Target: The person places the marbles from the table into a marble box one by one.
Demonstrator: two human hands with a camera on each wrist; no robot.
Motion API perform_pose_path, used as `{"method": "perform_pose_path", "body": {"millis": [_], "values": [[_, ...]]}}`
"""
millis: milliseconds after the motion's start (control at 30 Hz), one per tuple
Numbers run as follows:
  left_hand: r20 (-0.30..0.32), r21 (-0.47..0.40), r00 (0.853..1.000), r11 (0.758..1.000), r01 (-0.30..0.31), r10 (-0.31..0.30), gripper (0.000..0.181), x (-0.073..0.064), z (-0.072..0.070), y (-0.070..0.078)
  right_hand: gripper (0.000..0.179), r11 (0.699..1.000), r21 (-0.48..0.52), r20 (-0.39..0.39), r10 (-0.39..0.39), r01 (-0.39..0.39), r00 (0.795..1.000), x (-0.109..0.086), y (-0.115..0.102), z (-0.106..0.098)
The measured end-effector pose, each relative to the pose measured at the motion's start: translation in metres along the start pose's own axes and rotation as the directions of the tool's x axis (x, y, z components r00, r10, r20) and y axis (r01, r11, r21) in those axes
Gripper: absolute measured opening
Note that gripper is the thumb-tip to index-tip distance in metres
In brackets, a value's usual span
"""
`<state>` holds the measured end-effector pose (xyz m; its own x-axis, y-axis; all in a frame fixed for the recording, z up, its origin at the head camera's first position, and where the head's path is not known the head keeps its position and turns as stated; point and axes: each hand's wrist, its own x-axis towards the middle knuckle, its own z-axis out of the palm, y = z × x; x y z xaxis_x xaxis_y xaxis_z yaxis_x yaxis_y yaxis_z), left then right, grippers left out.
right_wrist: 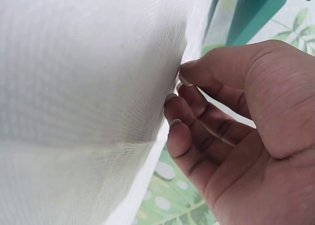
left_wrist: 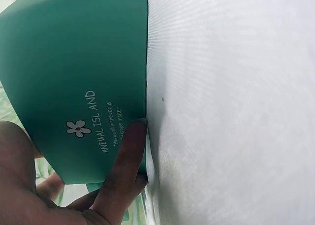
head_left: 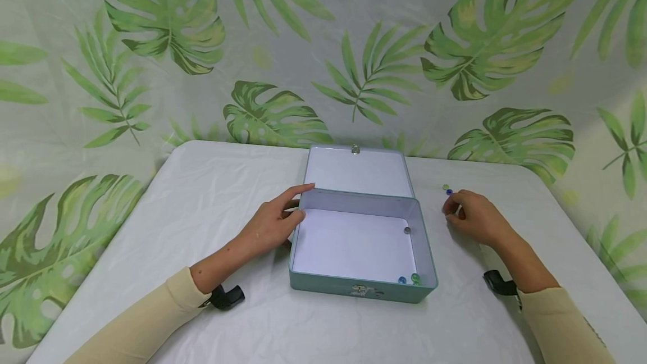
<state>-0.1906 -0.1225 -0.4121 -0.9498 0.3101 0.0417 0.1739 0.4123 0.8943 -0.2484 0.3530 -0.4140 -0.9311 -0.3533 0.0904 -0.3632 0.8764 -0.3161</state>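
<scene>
A green tin box point(head_left: 323, 283) with a white inside lies on the white table, its lid point(head_left: 359, 170) folded back. My left hand point(head_left: 268, 226) holds its left wall, thumb over the rim and fingers along the outside. In the left wrist view, fingers point(left_wrist: 129, 153) lie against the printed side. Inside the box are a clear marble point(head_left: 407, 230), a blue marble point(head_left: 402, 280) and a green marble point(head_left: 415, 278). My right hand point(head_left: 472, 217) is right of the box, thumb and bent fingers close together at the tabletop; I cannot tell whether they pinch anything.
Beyond the right fingertips, a yellow-green marble point(head_left: 446, 187) and a dark blue marble point(head_left: 449, 191) lie together on the white tablecloth point(head_left: 227, 184). A leaf-patterned curtain point(head_left: 283, 55) hangs behind the table. The box has a metal clasp point(head_left: 361, 290) on its front.
</scene>
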Motion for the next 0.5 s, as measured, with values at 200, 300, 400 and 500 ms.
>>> {"method": "perform_pose_path", "body": {"millis": [200,300,400,500], "values": [[0.01,-0.03,1.0,0.999,0.014,-0.014,0.057,0.0,0.0,0.001,0.009,1.0,-0.004,-0.042,-0.025,0.025,0.999,-0.001,-0.002,-0.001],[0.007,-0.025,1.0,1.0,0.015,-0.015,0.057,0.0,0.001,0.001,0.01,0.999,-0.009,-0.07,-0.045,0.044,0.997,-0.001,-0.004,-0.002],[0.005,-0.016,1.0,1.0,0.012,-0.012,0.057,0.0,0.001,0.001,0.011,0.997,-0.011,-0.109,-0.077,0.076,0.991,-0.001,-0.007,-0.003],[0.003,-0.006,1.0,1.0,0.01,-0.01,0.057,0.0,0.001,0.0,0.014,0.994,0.0,-0.157,-0.111,0.113,0.981,-0.002,-0.013,-0.005]]}}
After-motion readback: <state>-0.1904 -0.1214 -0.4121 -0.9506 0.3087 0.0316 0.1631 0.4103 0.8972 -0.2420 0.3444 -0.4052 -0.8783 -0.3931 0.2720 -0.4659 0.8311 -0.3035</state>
